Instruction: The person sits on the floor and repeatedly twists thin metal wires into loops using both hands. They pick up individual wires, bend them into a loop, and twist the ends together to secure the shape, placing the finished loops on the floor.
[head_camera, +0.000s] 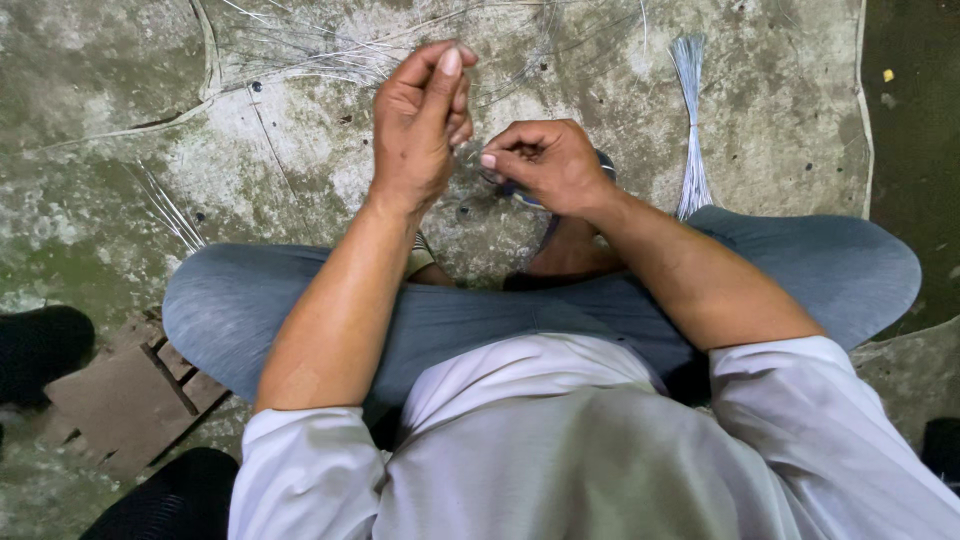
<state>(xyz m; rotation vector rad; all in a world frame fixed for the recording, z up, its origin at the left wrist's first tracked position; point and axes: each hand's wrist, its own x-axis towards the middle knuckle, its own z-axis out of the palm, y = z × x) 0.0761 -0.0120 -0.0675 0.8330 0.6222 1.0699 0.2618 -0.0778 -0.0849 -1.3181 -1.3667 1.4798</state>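
At the far left, a few loose thin wires (170, 212) lie on the stained concrete floor (90, 110), untouched, and a flat brown board (125, 400) sits by the person's knee. Above them a tangled spread of pale wire strands (300, 45) fans across the floor, and it looks like stock not yet worked.

The left hand (418, 125) is raised with its fingers together and the thumb pressed to them, pinching something very fine; what it pinches is too thin to make out. Just beside it the right hand (545, 165) is curled closed, the thumb tip pressed against the forefinger, apparently on the same strand. Both hover over the crossed legs in grey trousers (450, 320).

To the right, a tied bundle of straight wires (690, 120) lies on the floor, seemingly a finished batch. Judged from this, one bundle is done and much loose wire remains.

The floor is rough, mottled and worn; a dark strip (915, 100) borders it at the far right.
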